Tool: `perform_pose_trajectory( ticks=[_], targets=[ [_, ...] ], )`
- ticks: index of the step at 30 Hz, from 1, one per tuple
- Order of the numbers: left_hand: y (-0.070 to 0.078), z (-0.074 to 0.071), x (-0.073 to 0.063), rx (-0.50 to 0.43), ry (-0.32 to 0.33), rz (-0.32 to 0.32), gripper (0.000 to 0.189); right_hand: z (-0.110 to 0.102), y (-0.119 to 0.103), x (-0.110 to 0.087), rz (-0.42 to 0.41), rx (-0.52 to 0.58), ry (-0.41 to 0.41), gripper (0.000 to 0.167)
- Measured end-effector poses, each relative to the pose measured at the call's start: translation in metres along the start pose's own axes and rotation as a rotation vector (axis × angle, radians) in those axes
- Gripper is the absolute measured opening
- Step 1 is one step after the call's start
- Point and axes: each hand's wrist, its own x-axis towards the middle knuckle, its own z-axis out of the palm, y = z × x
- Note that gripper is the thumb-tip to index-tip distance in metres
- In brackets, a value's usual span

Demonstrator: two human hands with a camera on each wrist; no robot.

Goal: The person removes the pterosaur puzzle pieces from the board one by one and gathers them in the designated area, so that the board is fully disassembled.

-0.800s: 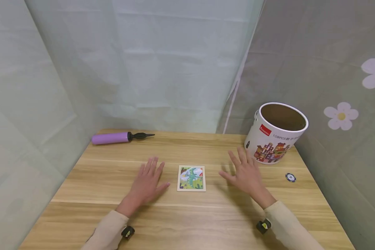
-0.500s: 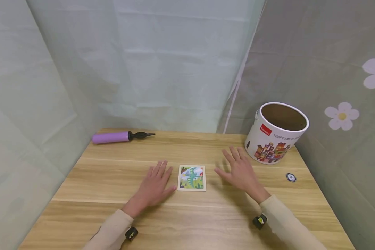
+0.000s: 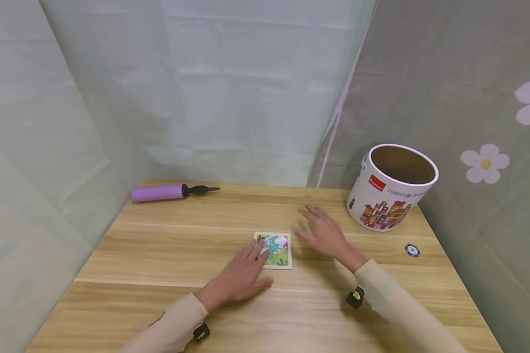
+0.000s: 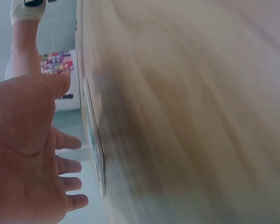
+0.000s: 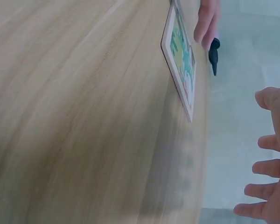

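A small square picture puzzle (image 3: 279, 256) in a pale wooden frame, showing a green dinosaur, lies flat on the table. My left hand (image 3: 242, 275) overlaps its left part in the head view, fingers spread and fairly straight. In the left wrist view that hand (image 4: 25, 154) hovers close over the puzzle (image 4: 95, 140), with a gap below the fingers. My right hand (image 3: 324, 235) is above the table just right of the puzzle, fingers extended and holding nothing. From the right wrist, the puzzle (image 5: 181, 60) appears beyond the right hand (image 5: 273, 172).
A white bucket (image 3: 386, 196) printed with toy blocks stands at the back right. In front of it lies a dark round chip (image 3: 412, 250). A purple hand pump (image 3: 159, 193) with a black nozzle lies at the back left. Cloth sheets (image 3: 247, 98) hang behind the table.
My left hand has moved right, from beside the puzzle to over its left part. My right hand has shifted left toward the puzzle. The puzzle stays in place.
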Motion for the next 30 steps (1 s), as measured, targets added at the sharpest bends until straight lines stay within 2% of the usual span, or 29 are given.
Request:
perform_pose_trajectory(
  ticks=[4,11,19,30],
  targets=[
    [0.011,0.000,0.007,0.005,-0.028,0.016,0.077,0.006,-0.002,0.006,-0.014,0.026,-0.020,0.062],
    [0.025,0.004,0.021,0.009,-0.099,0.007,0.080,0.013,-0.007,0.016,-0.048,0.081,-0.043,0.054],
    [0.031,0.008,0.030,0.012,-0.169,-0.016,0.084,0.023,-0.014,0.026,-0.078,0.183,-0.098,0.046],
    [0.034,0.006,0.033,0.030,-0.194,-0.047,0.087,0.042,-0.018,0.044,-0.207,0.279,-0.202,0.041]
  ],
)
